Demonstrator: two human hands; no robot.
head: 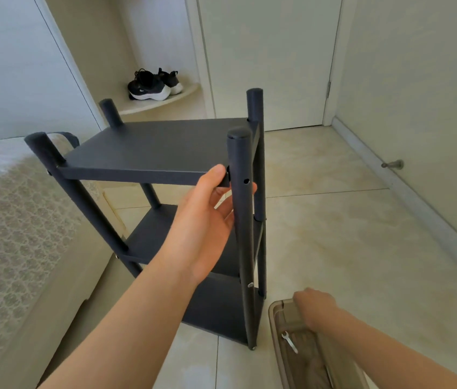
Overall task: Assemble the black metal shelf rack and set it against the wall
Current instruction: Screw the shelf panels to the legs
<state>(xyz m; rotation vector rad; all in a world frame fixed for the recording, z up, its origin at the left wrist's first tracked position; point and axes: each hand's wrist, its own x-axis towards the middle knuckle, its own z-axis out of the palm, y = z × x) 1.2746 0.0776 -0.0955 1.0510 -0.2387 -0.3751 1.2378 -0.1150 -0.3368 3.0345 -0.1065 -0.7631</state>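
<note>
A bed with a cream patterned cover (11, 220) fills the 9 o'clock side. Just beside it, at the centre, the black metal three-shelf rack (148, 147) stands upright on the pale tiled floor (334, 234). All four round posts and all three shelves are in place, so the bulk of the build looks done. It stands well apart from the cream wall (432, 80) at 2 o'clock, so setting it against a wall is still to do.

A beige plastic tray (275, 313) lies at 5 o'clock, near the rack's foot. The left hand (204, 220) grasps the rack at the top shelf's near right corner, thumb on the shelf's front edge and fingers behind the front right post (242, 248). The right hand (315, 304) reaches down at the tray's far rim. Its fingers are hidden, so I cannot tell whether it holds anything.

A small silver wrench (289, 342) lies in the tray. An open screw hole (246, 181) shows in the post beside the thumb, while a silver screw head (250, 284) sits lower on the same post. At least one fastener likely remains to be fitted.
</note>
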